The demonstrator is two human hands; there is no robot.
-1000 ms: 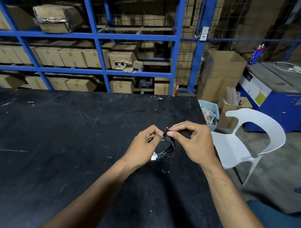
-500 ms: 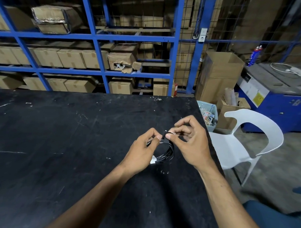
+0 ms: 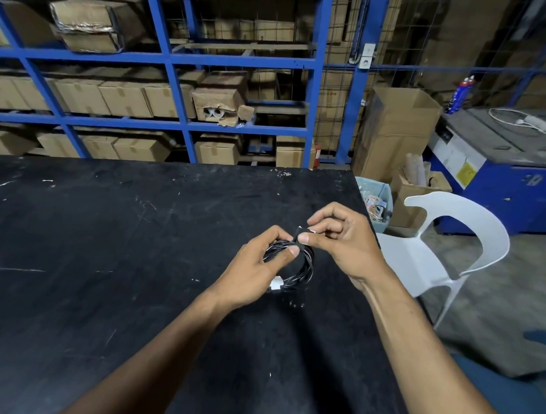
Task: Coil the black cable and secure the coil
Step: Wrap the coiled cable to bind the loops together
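Note:
The black cable (image 3: 305,270) is wound into a small round coil held just above the black table (image 3: 109,247), near its right edge. My left hand (image 3: 257,268) grips the coil's left side, thumb pressed on its top. My right hand (image 3: 338,243) pinches a short black strap or cable end (image 3: 298,231) at the top of the coil between thumb and forefinger. A white connector (image 3: 277,283) shows at the coil's lower left, under my left hand. The palm hides part of the coil.
A white plastic chair (image 3: 449,250) stands right of the table, beside a light blue bin (image 3: 375,201) and open cartons. A blue machine (image 3: 514,172) sits far right. Blue racking (image 3: 178,58) with cardboard boxes runs behind the table's far edge.
My right hand has opened its outer fingers and shifted slightly up and right while still pinching the strap at the coil's top. The left hand keeps its grip on the coil.

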